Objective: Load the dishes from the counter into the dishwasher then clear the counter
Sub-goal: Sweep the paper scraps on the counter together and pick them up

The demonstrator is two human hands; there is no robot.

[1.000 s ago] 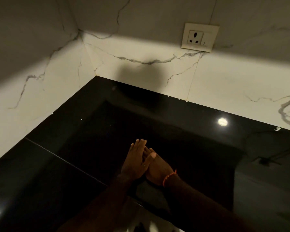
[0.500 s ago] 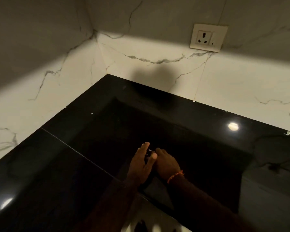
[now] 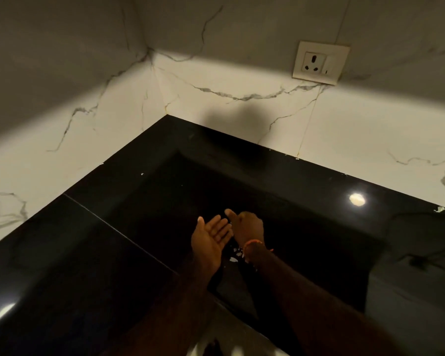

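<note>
No dishes show on the glossy black counter (image 3: 70, 255). Both my hands hang over the dark sunken sink basin (image 3: 280, 227) in the counter's corner. My left hand (image 3: 211, 236) lies palm up with its fingers straight and holds nothing. My right hand (image 3: 248, 227), with an orange band at the wrist, is right beside it, touching its fingertips. Its fingers are curled under, its thumb sticks out, and nothing shows in its grip. Small bright glints like water drops (image 3: 235, 254) sit just below the two hands.
White marble walls (image 3: 62, 140) close the corner at the left and back. A wall socket (image 3: 320, 62) sits on the back wall at the upper right. A white object (image 3: 231, 352) peeks in at the bottom edge. Lamp reflections dot the counter.
My left hand has turned from edge-on against the right hand to palm up. My right hand's fingers have curled in. The view has shifted slightly to the left.
</note>
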